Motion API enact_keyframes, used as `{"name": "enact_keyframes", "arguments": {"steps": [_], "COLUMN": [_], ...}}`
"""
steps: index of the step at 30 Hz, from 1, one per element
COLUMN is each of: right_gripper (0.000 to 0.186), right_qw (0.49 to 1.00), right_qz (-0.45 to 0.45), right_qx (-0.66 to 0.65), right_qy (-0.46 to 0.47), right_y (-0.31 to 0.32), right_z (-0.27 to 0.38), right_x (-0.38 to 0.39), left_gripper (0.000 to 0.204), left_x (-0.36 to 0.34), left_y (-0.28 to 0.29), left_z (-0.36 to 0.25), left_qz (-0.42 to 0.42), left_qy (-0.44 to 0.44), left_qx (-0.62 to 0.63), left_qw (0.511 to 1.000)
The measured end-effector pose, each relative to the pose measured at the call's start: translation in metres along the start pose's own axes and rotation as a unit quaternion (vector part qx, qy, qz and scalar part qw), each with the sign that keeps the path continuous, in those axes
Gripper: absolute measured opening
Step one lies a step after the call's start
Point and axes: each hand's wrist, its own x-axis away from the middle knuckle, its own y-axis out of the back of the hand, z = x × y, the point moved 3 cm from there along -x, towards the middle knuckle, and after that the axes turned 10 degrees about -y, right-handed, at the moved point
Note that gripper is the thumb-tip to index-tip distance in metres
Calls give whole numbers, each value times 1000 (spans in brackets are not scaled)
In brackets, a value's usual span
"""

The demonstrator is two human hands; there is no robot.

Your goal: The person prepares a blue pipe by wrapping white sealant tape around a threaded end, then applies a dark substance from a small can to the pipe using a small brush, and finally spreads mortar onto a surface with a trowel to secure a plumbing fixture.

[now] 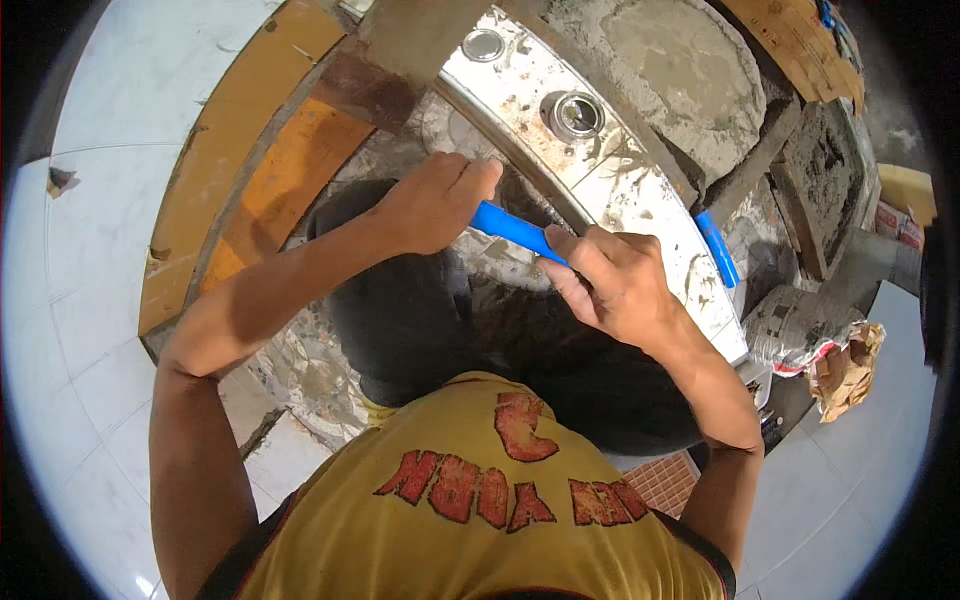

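Observation:
A short length of blue plastic pipe [520,232] is held at a slant above my knees. My left hand [435,205] is closed round its upper left end. At the lower right end my right hand [620,280] grips it, thumb underneath. Just beyond the hands runs a white tiled ledge [625,190] smeared with grey mortar. Set on the ledge are a round metal-rimmed piece [575,117] and a smaller round metal-rimmed piece [483,45]. A second blue pipe piece [716,248] lies at the ledge's right edge.
Brown wooden boards [235,150] stand to the left, beside white floor tiles [100,270]. Wet grey mortar [690,75] spreads at the far right, near a dark mortar trough [820,170]. A torn cement bag [810,325] sits at the right.

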Motion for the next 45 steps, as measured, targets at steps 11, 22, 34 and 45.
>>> {"name": "enact_keyframes", "arguments": {"steps": [11,22,34,45], "right_gripper": [18,24,39,26], "right_qw": [984,952,952,969], "right_qz": [-50,62,8,-79], "right_qx": [-138,-235,155,10], "right_qy": [-96,-188,-265,-233], "right_y": [-17,30,-1,-25], "right_z": [12,-45,-120,-157], "right_x": [-2,-65,-205,-172], "left_gripper": [18,56,67,35], "left_x": [-2,-47,-141,-146], "left_y": [1,-4,27,29], "left_z": [8,73,105,119], "left_qz": [11,-7,-118,-148], "left_qy": [-16,491,58,141], "left_qx": [29,368,224,83], "left_qw": [999,790,966,975]}}
